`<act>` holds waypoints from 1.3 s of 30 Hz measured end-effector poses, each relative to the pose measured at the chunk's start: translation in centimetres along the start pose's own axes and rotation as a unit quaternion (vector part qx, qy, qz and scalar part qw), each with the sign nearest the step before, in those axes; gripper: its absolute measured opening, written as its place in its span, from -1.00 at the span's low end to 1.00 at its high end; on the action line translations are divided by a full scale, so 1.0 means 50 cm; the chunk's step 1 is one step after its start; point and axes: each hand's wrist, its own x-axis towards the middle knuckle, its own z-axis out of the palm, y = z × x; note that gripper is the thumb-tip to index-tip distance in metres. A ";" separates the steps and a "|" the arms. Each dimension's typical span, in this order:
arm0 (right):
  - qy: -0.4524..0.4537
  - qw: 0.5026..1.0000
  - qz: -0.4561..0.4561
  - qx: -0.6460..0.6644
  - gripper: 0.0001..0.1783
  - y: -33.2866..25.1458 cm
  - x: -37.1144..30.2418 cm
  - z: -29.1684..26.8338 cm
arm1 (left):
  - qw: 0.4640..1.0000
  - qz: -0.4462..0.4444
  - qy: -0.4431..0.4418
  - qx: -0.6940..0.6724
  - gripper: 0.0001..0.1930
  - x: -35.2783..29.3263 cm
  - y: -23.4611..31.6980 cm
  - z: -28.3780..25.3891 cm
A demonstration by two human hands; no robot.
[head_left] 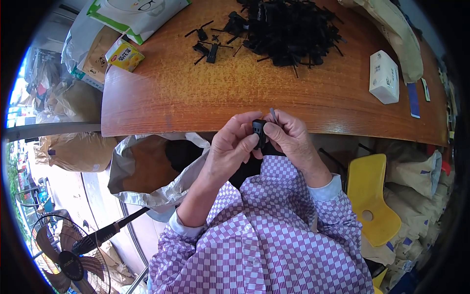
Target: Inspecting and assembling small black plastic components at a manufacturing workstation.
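Just off the table's near edge, a small black plastic part (258, 128) with slots in its side is held between my two hands. My left hand (227, 144) pinches it with thumb and fingers from the left. My right hand (293, 139) is closed too, its thumb against the part's right side. A thin grey blade-like piece (273, 115) sticks up from the right fingers; its lower end is hidden. Beyond, a big pile of black plastic parts (289, 36) covers the far middle of the wooden table (176, 93). A few loose black parts (212, 53) lie left of the pile.
An open sack (169, 196) hangs below the table edge at left, near a fan (71, 264). A yellow carton (125, 55) and white-green bag (134, 17) stand far left. A white tissue pack (384, 77) lies right; a yellow chair (369, 201) stands below it.
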 end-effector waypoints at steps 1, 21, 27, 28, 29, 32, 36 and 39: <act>0.011 0.999 0.001 -0.033 -0.85 0.001 0.002 0.005 | 0.997 0.043 -0.009 0.063 -0.59 0.001 -0.007 -0.004; -0.033 0.961 -0.052 -0.271 -0.82 0.041 0.046 0.134 | 0.940 0.121 0.103 0.302 -0.72 -0.056 0.025 -0.086; -0.046 0.952 -0.092 -0.288 -0.84 0.063 0.088 0.182 | 0.899 0.170 0.218 0.341 -0.72 -0.067 0.016 -0.117; -0.047 0.951 -0.092 -0.292 -0.84 0.069 0.095 0.186 | 0.891 0.166 0.229 0.355 -0.73 -0.070 0.018 -0.124; -0.058 0.944 -0.098 -0.310 -0.85 0.074 0.103 0.190 | 0.882 0.163 0.241 0.371 -0.74 -0.076 0.022 -0.131; -0.086 0.930 -0.101 -0.344 -0.85 0.076 0.126 0.209 | 0.888 0.154 0.270 0.338 -0.72 -0.088 -0.003 -0.160; -0.107 0.930 -0.102 -0.336 -0.84 0.093 0.151 0.230 | 0.878 0.174 0.298 0.332 -0.70 -0.099 0.008 -0.183; -0.202 0.855 -0.037 -0.476 -0.80 0.014 0.189 0.208 | 0.866 0.189 0.303 0.350 -0.76 -0.124 0.013 -0.207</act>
